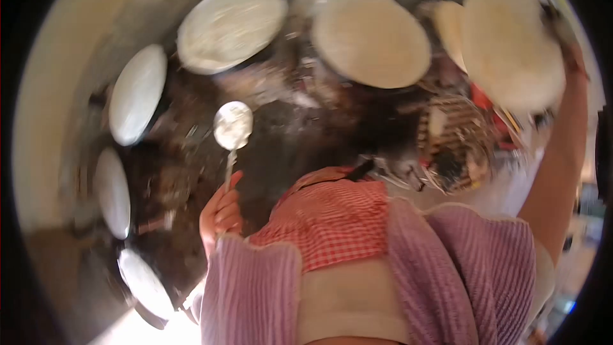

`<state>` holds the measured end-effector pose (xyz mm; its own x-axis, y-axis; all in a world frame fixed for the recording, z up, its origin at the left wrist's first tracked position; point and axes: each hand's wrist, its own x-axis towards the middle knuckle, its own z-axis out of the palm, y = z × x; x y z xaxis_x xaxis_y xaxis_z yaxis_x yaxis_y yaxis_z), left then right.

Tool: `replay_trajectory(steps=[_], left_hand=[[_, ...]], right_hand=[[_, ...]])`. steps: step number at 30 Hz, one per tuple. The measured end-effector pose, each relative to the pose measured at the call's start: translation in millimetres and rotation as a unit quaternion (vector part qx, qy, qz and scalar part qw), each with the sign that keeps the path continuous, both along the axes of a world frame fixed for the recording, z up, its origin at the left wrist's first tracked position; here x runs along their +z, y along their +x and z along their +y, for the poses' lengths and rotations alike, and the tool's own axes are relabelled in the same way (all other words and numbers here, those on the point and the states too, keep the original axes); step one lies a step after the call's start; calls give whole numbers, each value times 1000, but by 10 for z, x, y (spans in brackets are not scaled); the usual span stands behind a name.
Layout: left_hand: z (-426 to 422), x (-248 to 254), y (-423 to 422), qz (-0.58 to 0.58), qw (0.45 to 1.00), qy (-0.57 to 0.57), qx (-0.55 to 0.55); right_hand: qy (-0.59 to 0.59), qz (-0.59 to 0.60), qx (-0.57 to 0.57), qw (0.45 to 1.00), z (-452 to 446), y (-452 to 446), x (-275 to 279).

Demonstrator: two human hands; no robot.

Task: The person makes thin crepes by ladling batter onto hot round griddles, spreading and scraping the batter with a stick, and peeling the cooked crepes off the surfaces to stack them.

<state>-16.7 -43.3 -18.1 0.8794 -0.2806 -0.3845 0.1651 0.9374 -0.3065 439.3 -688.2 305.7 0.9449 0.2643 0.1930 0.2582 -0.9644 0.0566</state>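
Observation:
My left hand is closed round the handle of a ladle, whose round bowl is coated with something white. The ladle is over the dark surface, below a round pan with a pale layer in it. At the far right my right arm reaches up, and my right hand is at the edge of a large pale round sheet. Its fingers are blurred and partly hidden, so their grip cannot be made out. Another pale round lies at the top middle.
More round pale pans curve down the left side, among them one near the wall. A wicker basket with dark and pale things stands at the right. A red checked cloth covers my front.

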Motion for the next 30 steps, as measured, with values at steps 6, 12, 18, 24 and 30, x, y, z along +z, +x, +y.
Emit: replay_trajectory(steps=[6,12,18,24,30], left_hand=[[306,182,-28,-37,998,-54,-24],[-959,984,558,25,998,50,-22],[-512,970,674,-14,997,66,39],[-477,902,574,-88,992,14,85],[-799,860,818,-41,963,-20,266]], right_hand=[[-141,-201,-27,969,345,-469,-305],[155,-130,-79,976,-714,-499,-3148],[122,-55,-194,972,-5,-597,-4123],[124,-34,-110,986,-299,-667,-3956],[480,186,-129,847,257,-622,-3954]])
